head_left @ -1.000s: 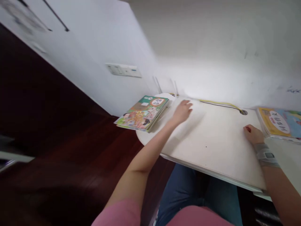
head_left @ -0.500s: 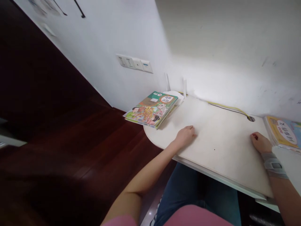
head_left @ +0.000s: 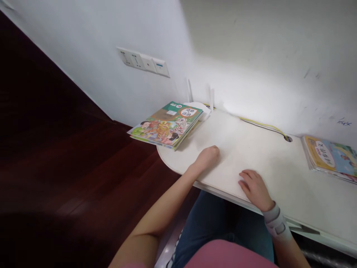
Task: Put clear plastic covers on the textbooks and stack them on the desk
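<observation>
My left hand (head_left: pixel 208 158) rests on the white desk (head_left: pixel 231 134) with its fingers curled closed, and I see nothing in it. It lies just right of a stack of books (head_left: pixel 167 124) whose top cover is green and brown with cartoon children and lions. Near the front edge of the desk, my right hand (head_left: pixel 255 189) holds nothing, its thumb and fingers apart. A grey band (head_left: pixel 277 221) wraps the right wrist. The two hands are a short way apart.
Another stack of books (head_left: pixel 331 156), with a yellow and blue cover, lies at the right. Behind the first stack stands a white device with antennas (head_left: pixel 205 109). A yellow and a black cable (head_left: pixel 263 124) run along the wall to a hole. Sockets (head_left: pixel 143 61) line the left wall.
My right hand has come left across the desk toward my left hand, and its fingers have opened from a curl. The left hand stays on the desk, still curled. The view has shifted slightly right.
</observation>
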### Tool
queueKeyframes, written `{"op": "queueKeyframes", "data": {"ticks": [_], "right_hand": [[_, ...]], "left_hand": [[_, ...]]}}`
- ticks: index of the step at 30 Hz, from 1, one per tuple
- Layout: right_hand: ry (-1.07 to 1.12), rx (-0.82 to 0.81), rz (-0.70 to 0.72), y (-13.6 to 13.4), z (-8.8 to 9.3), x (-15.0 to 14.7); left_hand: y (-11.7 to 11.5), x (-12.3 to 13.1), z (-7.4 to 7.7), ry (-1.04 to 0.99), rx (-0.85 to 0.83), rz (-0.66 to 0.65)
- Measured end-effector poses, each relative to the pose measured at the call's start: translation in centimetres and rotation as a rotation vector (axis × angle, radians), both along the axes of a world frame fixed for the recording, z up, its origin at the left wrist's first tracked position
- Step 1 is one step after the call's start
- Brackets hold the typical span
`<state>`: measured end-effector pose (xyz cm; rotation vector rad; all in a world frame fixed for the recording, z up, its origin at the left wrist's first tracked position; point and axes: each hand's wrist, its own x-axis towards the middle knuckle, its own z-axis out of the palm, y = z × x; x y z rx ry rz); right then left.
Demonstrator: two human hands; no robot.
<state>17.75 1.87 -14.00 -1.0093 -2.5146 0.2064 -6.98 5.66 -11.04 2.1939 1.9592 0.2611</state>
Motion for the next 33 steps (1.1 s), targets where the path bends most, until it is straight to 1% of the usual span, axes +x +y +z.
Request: {"op": "queueKeyframes", "data": {"ticks": [6,8,10,13,14,15,16,18,20,22,23,25,26,27,28,30,31,33], "right_hand": [[-0.003,0.030,-0.005,-0.5,-0.4,0.2],[0.003,0.036,-0.005,-0.5,-0.6,0.3],[0.019,0.036,0.001,-0.5,-0.7,0.4],[0.072,0.007,-0.014,-0.7,-0.9,0.3],[0.108,-0.012,-0.036,-0.8,-0.9,0.0],[0.156,-0.037,-0.070,-0.9,-0.9,-0.3],[0.216,-0.063,-0.115,-1.0,-0.9,-0.8],[0.355,-0.111,-0.219,-1.2,-0.6,-1.8],[0.495,-0.122,-0.328,-1.2,0.1,-2.3],[0.592,-0.035,-0.420,-1.0,1.0,-1.8],[0.608,0.041,-0.454,-0.8,1.5,-0.9],[0.577,0.222,-0.510,-0.4,2.6,1.8],[0.542,0.294,-0.545,-0.3,3.1,3.6],[0.503,0.356,-0.603,-0.5,3.5,5.4],[0.461,0.410,-0.674,-0.8,3.9,7.3],[0.349,0.484,-0.777,-2.1,4.3,10.7],[0.285,0.499,-0.795,-3.0,4.2,12.0],[0.149,0.466,-0.771,-4.9,3.4,13.9]], "left_hand": [[-0.6,1.4,-0.2,0.042,0.001,0.043],[-0.5,1.4,0.1,0.055,-0.013,0.080],[-0.4,0.9,0.7,0.059,-0.019,0.124],[-0.3,0.2,2.2,0.064,0.013,0.190],[-0.4,0.4,2.6,0.020,0.026,0.190],[-0.7,0.9,3.1,-0.077,0.028,0.171],[-1.1,1.6,3.5,-0.224,0.021,0.128],[-2.3,3.9,4.3,-0.622,-0.003,0.005],[-3.9,6.3,5.3,-0.942,0.024,-0.101],[-5.5,7.9,6.5,-1.187,0.084,-0.138],[-6.2,8.2,7.0,-1.288,0.120,-0.136],[-7.1,7.8,7.7,-1.431,0.202,-0.097],[-7.3,7.2,7.7,-1.468,0.247,-0.058],[-7.3,6.5,7.3,-1.479,0.285,-0.008],[-7.2,5.8,6.6,-1.468,0.304,0.054],[-6.8,4.3,4.3,-1.380,0.280,0.198],[-6.7,3.7,2.9,-1.296,0.234,0.267],[-6.6,2.8,0.2,-1.064,0.150,0.371]]}}
